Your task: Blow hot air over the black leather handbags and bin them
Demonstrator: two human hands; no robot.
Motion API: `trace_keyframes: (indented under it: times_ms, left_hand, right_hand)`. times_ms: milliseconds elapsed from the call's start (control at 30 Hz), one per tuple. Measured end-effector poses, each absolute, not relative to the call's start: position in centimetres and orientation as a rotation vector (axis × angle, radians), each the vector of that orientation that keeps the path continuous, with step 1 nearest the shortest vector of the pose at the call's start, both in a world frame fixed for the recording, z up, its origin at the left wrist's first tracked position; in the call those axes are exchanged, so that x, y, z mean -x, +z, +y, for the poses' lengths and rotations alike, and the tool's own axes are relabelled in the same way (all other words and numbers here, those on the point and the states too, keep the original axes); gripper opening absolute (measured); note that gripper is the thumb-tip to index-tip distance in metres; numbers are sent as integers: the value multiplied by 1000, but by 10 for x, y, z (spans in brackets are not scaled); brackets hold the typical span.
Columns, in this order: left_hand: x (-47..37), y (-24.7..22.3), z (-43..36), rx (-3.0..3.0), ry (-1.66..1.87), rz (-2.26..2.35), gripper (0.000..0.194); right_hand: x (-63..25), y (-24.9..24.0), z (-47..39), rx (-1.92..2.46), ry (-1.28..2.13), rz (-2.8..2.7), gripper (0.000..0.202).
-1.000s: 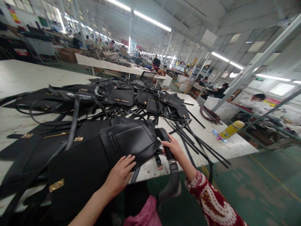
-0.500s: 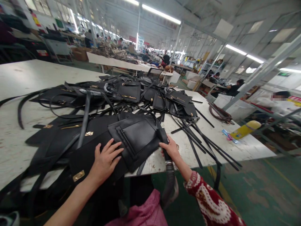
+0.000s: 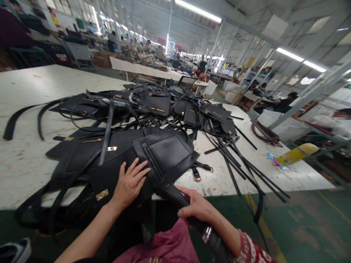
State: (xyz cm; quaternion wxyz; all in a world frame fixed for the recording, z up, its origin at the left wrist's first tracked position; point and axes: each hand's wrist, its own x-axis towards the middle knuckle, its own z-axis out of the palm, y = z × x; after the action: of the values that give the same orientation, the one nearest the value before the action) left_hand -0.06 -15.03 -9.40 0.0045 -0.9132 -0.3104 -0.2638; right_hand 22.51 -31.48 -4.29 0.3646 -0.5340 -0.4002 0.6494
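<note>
The left hand [image 3: 128,184] lies flat, fingers spread, on a black bag [image 3: 164,155] at the tabletop [image 3: 24,160] edge. The right hand [image 3: 196,208] has its fingers wrapped around a black hose nozzle [image 3: 172,193], whose tip touches the bag just right of the left fingers.

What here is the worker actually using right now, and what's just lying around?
In use:
left hand flat on the black bag
right hand gripping the black hose nozzle at the bag's edge

Lying about:
bag pile
loose straps
yellow bottle
white table
</note>
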Motion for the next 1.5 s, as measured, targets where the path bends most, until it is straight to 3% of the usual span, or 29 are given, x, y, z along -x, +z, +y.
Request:
trace_keyframes:
  times_ms: [233, 367, 767, 900, 1033, 1167, 1267, 1367, 1500]
  left_hand:
    - [4, -97, -148, 2887, -791, -1007, 36]
    - [6, -100, -152, 2894, -802, -999, 36]
    - [14, -106, -159, 2916, -738, -960, 39]
    - [14, -107, -163, 2936, -787, -974, 38]
    - [18, -96, -156, 3001, -1018, -1085, 34]
    - [14, -76, -115, 2676, -1513, -1769, 44]
    - [3, -69, -79, 2548, -1586, -2197, 39]
    - [-6, -75, -61, 2555, -1665, -2268, 31]
    - [-8, -90, -62, 2570, -1864, -2235, 39]
  right_hand:
    - [-216, -53, -271, 1206, 1597, -1017, 83]
    - [-218, -41, -252, 1208, 1438, -1025, 81]
    - [-181, 2, -151, 1243, 1628, -1362, 62]
    - [-154, 9, -116, 1363, 1481, -1393, 70]
    - [-155, 14, -109, 1366, 1288, -1308, 83]
    - [-179, 13, -138, 1330, 1217, -1247, 82]
    - [-194, 5, -166, 1307, 1256, -1164, 82]
    - [-197, -4, -185, 1274, 1319, -1107, 82]
    - [-188, -11, -184, 1167, 1437, -1147, 84]
